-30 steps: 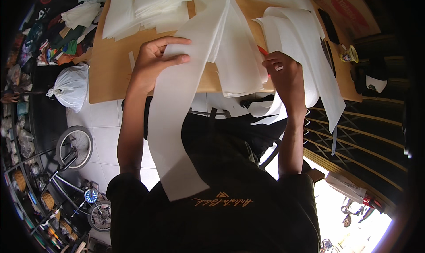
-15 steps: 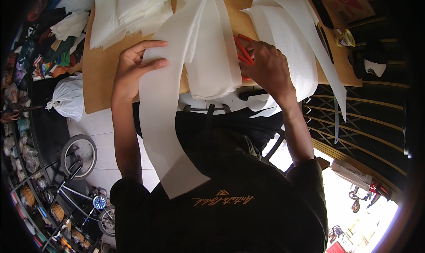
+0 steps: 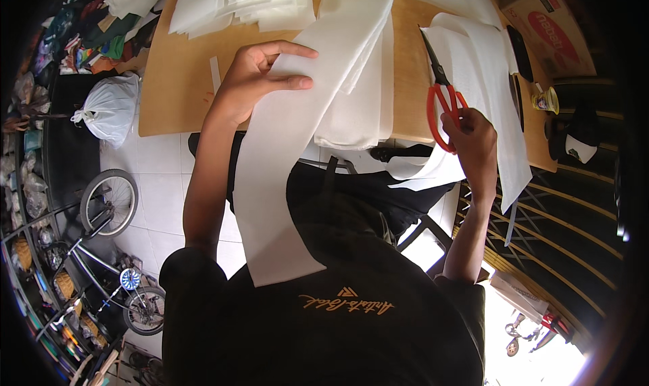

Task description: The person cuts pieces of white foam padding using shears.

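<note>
My left hand (image 3: 260, 82) holds a long white fabric strip (image 3: 284, 136), with thumb and index finger lying apart on its upper face; the other fingers are partly hidden. The strip runs from the table down over my lap, its lower end against my dark shirt. Beneath it, a stack of white sheets (image 3: 351, 119) lies at the table's near edge. To the right, my right hand (image 3: 470, 139) is closed on the red handles of a pair of scissors (image 3: 436, 102). Their dark blades point away from me and look closed, beside more draped white fabric (image 3: 466, 61).
The wooden table (image 3: 182, 82) bears more white sheets (image 3: 270, 4) at the far left and a dark phone-like object (image 3: 519, 51) at right. Nearby are a cup (image 3: 545, 101), a cardboard box (image 3: 551, 28), a white tied bag (image 3: 111, 109) and a bicycle (image 3: 101, 264).
The scissors have come out from beside the stack, moving right with my right hand, and now show fully. My left hand and the strip have shifted right. The view has turned slightly.
</note>
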Motion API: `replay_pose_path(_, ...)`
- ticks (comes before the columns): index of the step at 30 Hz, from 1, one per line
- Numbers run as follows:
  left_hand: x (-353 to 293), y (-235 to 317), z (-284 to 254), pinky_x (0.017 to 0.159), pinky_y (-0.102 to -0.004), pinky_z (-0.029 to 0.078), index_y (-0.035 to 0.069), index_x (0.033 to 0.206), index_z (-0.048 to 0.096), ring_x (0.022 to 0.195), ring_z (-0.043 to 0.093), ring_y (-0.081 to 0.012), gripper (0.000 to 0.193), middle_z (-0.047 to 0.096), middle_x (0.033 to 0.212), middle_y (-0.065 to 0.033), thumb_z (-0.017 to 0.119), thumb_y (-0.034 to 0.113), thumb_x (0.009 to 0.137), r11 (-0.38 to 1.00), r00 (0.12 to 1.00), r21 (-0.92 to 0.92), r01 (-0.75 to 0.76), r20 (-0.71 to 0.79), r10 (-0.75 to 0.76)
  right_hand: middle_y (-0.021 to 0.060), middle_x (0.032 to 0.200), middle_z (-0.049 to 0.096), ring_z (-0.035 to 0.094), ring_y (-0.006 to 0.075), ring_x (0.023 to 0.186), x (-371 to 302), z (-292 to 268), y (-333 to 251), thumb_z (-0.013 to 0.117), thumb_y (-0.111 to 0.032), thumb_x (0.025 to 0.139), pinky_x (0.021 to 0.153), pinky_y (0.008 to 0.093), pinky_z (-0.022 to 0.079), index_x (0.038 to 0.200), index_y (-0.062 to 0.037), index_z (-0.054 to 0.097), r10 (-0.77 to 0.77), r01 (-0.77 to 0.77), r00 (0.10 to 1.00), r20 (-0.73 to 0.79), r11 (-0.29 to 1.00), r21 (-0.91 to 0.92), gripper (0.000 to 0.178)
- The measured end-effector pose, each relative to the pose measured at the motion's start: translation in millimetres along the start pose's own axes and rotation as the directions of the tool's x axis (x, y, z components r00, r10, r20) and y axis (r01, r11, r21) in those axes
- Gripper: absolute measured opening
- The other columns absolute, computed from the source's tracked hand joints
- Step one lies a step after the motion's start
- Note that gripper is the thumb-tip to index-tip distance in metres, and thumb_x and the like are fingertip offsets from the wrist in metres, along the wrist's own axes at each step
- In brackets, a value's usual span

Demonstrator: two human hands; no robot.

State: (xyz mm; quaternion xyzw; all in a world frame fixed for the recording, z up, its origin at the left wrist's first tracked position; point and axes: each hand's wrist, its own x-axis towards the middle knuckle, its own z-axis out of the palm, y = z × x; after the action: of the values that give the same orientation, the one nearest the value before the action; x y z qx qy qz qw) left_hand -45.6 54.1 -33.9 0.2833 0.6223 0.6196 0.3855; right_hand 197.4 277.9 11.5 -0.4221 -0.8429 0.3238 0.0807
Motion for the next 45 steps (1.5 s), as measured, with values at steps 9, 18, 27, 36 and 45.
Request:
replay_pose_path(9, 3, 1, 6, 0.081, -0.0227, 0.052, -0.001, 0.107, 0.065, 0.082, 0.065, -0.0102, 0.041, 0.066, 0.105, -0.0065, 0.077, -0.003, 0.069, 1.000, 1.000, 0.009, -0.016, 0.006, 0.016, -0.0013, 0.054, 0.044, 0.040, 0.0044, 0.042, -51, 12, 43, 0.075, -0.036, 0.081, 0.037, 0.0187, 0.028, 0.084, -0.0043, 0.047, -0.329, 0.172, 0.944, 0.038, 0.585, 0.792, 0.043)
replay_pose_path(18, 1, 2, 6, 0.081, -0.0228, 0.052, 0.000, 0.107, 0.065, 0.085, 0.066, -0.0111, 0.040, 0.066, 0.107, -0.0066, 0.077, -0.003, 0.069, 1.000, 1.000, -0.012, -0.012, 0.005, 0.012, 0.0013, 0.069, 0.051, 0.043, 0.0073, 0.053, -81, 13, 31, 0.052, -0.091, 0.058, 0.047, 0.0212, 0.034, 0.098, 0.0032, 0.054, -0.329, -0.045, 0.887, 0.325, 0.638, 0.769, 0.103)
replay_pose_path(27, 1, 0, 9, 0.078, -0.0221, 0.053, 0.000, 0.109, 0.064, 0.083, 0.065, -0.0098, 0.041, 0.066, 0.102, -0.0068, 0.077, -0.004, 0.070, 0.999, 0.999, -0.020, -0.042, 0.019, 0.043, 0.0035, 0.056, 0.055, 0.051, 0.0121, 0.054, -51, -12, 21, 0.079, -0.055, 0.063, 0.051, 0.0293, 0.038, 0.085, 0.0018, 0.057, -0.276, 0.018, 0.568, 0.776, 0.946, 0.323, 0.065)
replay_pose_path(36, 3, 0, 12, 0.077, -0.0229, 0.053, -0.001, 0.109, 0.064, 0.087, 0.065, -0.0115, 0.041, 0.066, 0.101, -0.0073, 0.076, -0.005, 0.070, 0.997, 0.998, -0.055, -0.047, 0.038, 0.049, 0.0058, 0.065, 0.067, 0.064, 0.0131, 0.064, -19, -25, -15, 0.082, -0.033, 0.070, 0.060, 0.0275, 0.045, 0.075, 0.0000, 0.056, -0.089, -0.036, 0.477, 0.874, 0.992, 0.121, 0.042)
replay_pose_path(45, 4, -1, 17, 0.081, -0.0258, 0.053, 0.000, 0.107, 0.065, 0.091, 0.064, -0.0139, 0.043, 0.066, 0.102, -0.0077, 0.078, -0.006, 0.067, 0.993, 0.998, -0.107, -0.038, 0.053, 0.044, 0.0060, 0.066, 0.064, 0.060, 0.0129, 0.062, 7, -28, -30, 0.078, -0.041, 0.074, 0.061, 0.0288, 0.047, 0.071, 0.0000, 0.058, -0.141, 0.196, 0.460, 0.877, 0.979, 0.055, 0.046)
